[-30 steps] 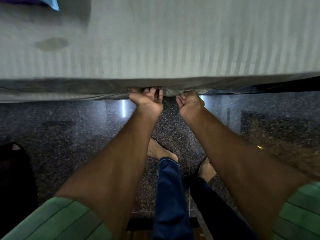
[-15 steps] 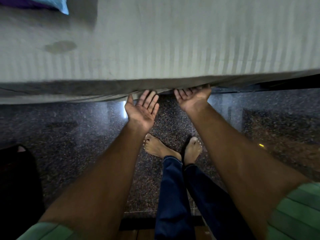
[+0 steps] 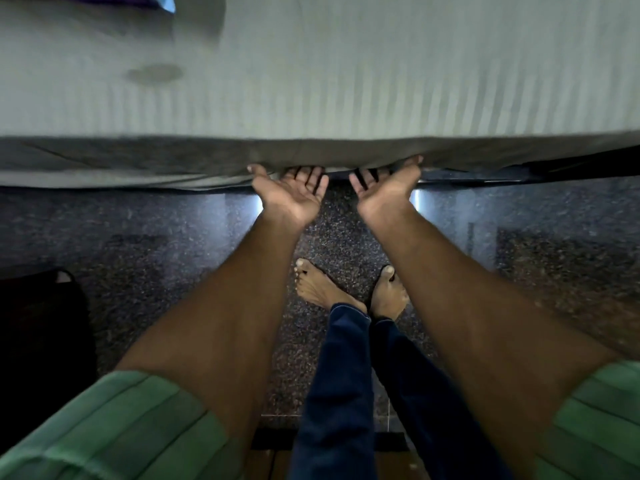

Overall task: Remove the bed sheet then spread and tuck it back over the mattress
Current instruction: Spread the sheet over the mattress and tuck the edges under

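A pale striped bed sheet [image 3: 346,81] covers the mattress and hangs over its near side [image 3: 138,161]. Both of my hands reach under the sheet's lower edge, palms up. My left hand [image 3: 294,192] has its straight fingers pushed up beneath the hanging hem, and its fingertips are hidden. My right hand [image 3: 384,188] sits beside it, its fingers likewise straight and slipped under the edge. Neither hand grips the cloth.
A blue pillow corner [image 3: 162,1] shows at the top left, and a dark stain [image 3: 154,73] marks the sheet. Below lie a dark speckled granite floor [image 3: 173,244], my bare feet [image 3: 322,289] and a black object [image 3: 38,323] at the left.
Both hands uncurled from fists at the hem to flat palms up. The left hand drew back, then both pushed their fingers under the edge. My feet shifted closer together.
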{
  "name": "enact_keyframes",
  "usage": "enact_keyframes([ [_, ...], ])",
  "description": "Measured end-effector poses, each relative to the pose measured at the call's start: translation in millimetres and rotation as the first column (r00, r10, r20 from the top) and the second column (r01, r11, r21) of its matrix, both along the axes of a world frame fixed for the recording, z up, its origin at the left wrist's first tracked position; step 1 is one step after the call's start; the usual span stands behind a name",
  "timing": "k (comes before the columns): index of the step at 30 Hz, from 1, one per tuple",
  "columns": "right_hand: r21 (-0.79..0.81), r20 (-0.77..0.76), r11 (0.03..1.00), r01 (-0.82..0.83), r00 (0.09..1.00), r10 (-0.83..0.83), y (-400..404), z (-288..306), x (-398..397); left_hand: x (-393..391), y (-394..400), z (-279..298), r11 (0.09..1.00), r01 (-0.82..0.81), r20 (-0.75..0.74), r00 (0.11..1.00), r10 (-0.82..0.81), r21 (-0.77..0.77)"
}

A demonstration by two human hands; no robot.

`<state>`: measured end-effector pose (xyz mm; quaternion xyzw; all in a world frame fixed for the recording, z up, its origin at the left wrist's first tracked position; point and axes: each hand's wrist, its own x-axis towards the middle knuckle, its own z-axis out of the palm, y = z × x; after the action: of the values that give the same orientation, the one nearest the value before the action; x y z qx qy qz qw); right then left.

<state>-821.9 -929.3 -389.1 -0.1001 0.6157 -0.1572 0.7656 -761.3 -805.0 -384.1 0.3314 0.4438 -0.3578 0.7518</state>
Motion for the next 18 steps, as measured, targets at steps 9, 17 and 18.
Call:
enact_keyframes([
  [9,0.139,0.030,0.922,-0.363,0.932,0.362,85,22,7,16,100,23,0.980,-0.099,0.036,0.995,0.094,0.173],
  [17,0.284,0.066,0.930,-0.235,0.972,0.225,179,14,81,92,195,-13,0.977,-0.010,-0.052,0.998,0.021,0.213],
  [18,0.288,0.053,0.932,-0.222,0.975,0.216,192,13,91,101,204,-20,0.982,0.051,-0.078,0.996,-0.038,0.181],
])
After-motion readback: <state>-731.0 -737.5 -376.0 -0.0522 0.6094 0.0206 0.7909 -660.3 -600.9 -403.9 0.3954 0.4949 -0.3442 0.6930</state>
